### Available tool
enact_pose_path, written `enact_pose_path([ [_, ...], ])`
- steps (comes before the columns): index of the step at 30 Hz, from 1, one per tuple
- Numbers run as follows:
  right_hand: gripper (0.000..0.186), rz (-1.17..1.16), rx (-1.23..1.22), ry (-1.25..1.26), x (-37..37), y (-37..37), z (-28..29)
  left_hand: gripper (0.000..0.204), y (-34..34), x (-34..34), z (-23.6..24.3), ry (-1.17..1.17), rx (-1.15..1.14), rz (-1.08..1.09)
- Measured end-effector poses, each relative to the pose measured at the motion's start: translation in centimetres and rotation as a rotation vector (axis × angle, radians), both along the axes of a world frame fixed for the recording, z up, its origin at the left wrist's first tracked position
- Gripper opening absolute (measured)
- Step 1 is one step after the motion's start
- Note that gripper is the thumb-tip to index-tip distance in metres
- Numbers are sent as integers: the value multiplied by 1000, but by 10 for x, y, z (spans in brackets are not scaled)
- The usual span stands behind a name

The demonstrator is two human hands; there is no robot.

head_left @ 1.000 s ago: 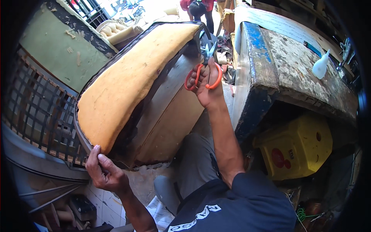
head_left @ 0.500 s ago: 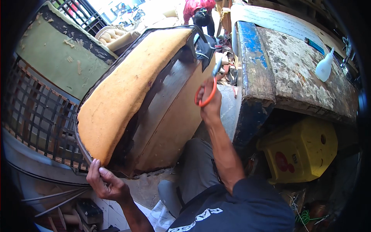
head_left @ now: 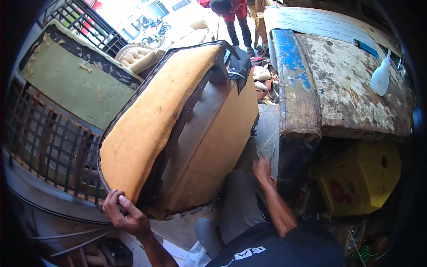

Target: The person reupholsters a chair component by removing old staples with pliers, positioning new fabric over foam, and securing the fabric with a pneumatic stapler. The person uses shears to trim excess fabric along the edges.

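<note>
A large upholstery piece, with an orange foam pad [head_left: 153, 115] over a wooden panel [head_left: 213, 147], tilts in front of me. Dark fabric edging runs around the foam. My left hand [head_left: 126, 216] pinches this edging at the near lower corner, thumb against the foam side. Lower down on the right, between my knee and the workbench, my right hand [head_left: 262, 170] is closed around scissors. Only part of their orange handle [head_left: 273, 180] shows beside the wrist; the blades are hidden or too blurred to make out.
A worn workbench [head_left: 356, 89] stands at right, with a white squeeze bottle [head_left: 381, 75] on it and a yellow plastic stool [head_left: 360, 182] beneath. Left are a green padded panel [head_left: 80, 80] and a webbed frame [head_left: 53, 138]. Another person [head_left: 231, 18] stands at the back.
My right hand has dropped with the scissors from beside the panel toward my knee. My left hand stays on the edging. The person at the back has straightened up somewhat.
</note>
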State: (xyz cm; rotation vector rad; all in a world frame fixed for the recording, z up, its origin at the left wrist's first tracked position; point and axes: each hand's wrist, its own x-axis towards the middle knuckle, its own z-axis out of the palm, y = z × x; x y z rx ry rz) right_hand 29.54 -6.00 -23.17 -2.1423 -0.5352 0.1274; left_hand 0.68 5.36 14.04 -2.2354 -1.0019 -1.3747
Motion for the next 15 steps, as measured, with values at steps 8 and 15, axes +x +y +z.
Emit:
enact_pose_path([
  [8, 33, -512, 910, -720, 161, 84, 289, 28, 22, 148, 75, 525, -373, -600],
  [15, 38, 27, 914, 56, 179, 106, 324, 38, 77, 343, 98, 663, -190, -700],
])
